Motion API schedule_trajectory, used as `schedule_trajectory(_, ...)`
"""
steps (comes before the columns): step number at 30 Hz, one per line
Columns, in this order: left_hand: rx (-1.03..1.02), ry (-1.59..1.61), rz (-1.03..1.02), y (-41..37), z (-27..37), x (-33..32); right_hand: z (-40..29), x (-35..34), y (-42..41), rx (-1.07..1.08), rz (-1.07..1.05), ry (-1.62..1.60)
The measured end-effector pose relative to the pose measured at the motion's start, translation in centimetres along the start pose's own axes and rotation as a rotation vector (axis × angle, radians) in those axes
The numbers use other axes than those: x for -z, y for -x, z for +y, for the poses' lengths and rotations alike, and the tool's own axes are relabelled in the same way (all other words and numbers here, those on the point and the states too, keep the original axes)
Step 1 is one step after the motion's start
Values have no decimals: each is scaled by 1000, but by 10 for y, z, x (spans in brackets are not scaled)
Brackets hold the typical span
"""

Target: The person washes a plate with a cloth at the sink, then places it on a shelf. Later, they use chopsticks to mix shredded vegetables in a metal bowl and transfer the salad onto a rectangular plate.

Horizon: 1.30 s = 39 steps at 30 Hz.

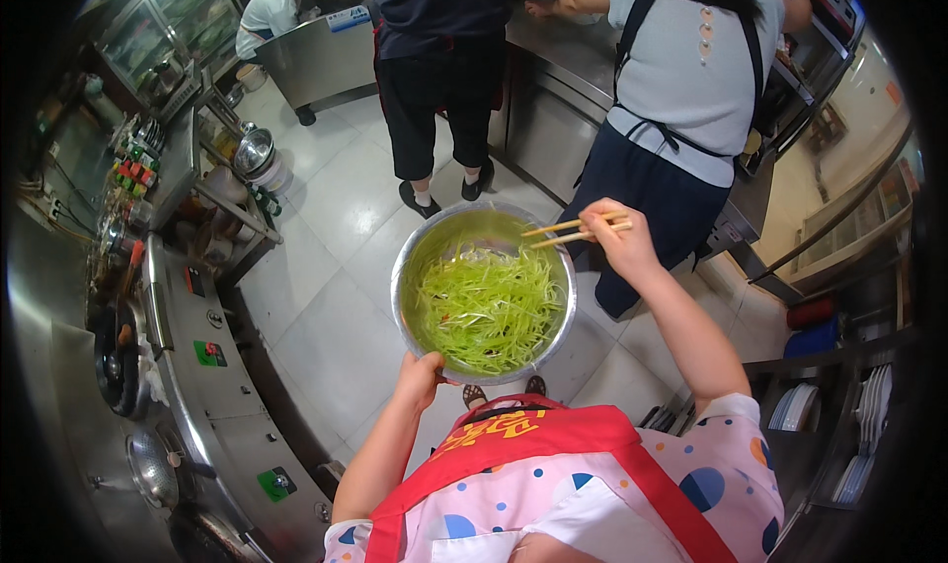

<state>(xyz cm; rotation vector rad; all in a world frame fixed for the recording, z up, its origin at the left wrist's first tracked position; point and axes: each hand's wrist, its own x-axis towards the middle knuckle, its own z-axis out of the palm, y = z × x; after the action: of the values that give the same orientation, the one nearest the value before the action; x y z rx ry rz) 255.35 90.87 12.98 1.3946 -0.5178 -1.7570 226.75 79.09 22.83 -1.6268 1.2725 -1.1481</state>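
Observation:
A round stainless steel bowl (398, 318) is held out in front of me above the tiled floor. Inside it lies a heap of thin, pale green vegetable shreds (489, 304), with a few small reddish bits among them. My left hand (424, 376) grips the bowl's near left rim, thumb on top and fingers mostly hidden beneath. In my right hand (621, 238) is a pair of light wooden chopsticks (566, 234), their tips slightly apart over the bowl's far right side, above the shreds and with nothing between them.
Two people stand close ahead at a steel counter (552, 44); another person bends farther off at the left. A steel cooking range (215, 385) runs along my left, with a perforated strainer (153, 467). Shelves with stacked plates (796, 407) are at my right. A bucket holding bowls stands on the floor ahead left.

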Motion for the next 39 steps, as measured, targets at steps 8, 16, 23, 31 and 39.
schedule_trajectory(8,8,15,-20,-3,-2,-9,-11,-78,29,230,-392,31)
schedule_trajectory(16,-24,8,-40,6,2,-1,-8,-19,5,184,109,-21)
schedule_trajectory(23,-47,-1,-49,8,4,-4,-21,-47,26,194,-247,-44)
schedule_trajectory(31,-53,-15,-14,2,-4,3,25,2,15,-266,32,-209)
schedule_trajectory(39,47,-115,-32,-11,-10,-1,38,-89,8,-149,-153,-396)
